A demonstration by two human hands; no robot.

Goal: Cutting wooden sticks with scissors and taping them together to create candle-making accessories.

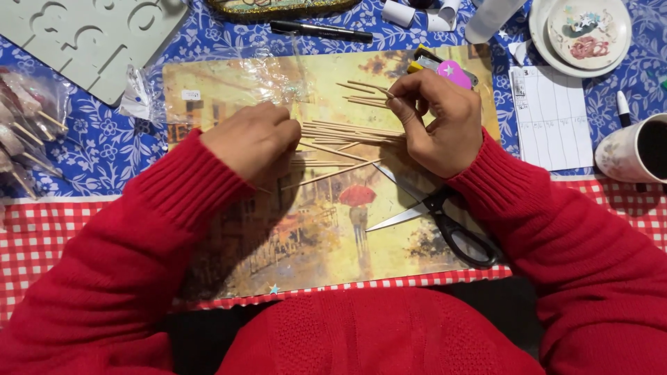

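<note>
Your working room is the painted mat (326, 236), and it is hemmed in. Along its top edge lie a black pen (321, 30) and a clear wrapper (229, 80); at the top right corner sits a pink punch (453, 71). To the left, past the mat's edge, a grey mould (83, 38) and a bag of skewered pieces (24, 132) take up the blue cloth (118, 146). To the right a paper sheet (552, 118) lies just beside the mat, with a mug (636, 149) beyond it and a plate (583, 31) above. The barest stretch of mat is the lower middle, near you. Open scissors (438, 215) lie on the lower right of the mat, their blades pointing left and partly under your right wrist.

The sticks (347, 135) lie scattered across the upper middle of the mat, between your hands. Your left hand (253, 142) is curled, knuckles up, fingers pressed down on the left ends of the pile; whether it grips any stick I cannot tell. Your right hand (438, 121) is half closed, thumb and forefinger pinching the ends of a few upper sticks.
</note>
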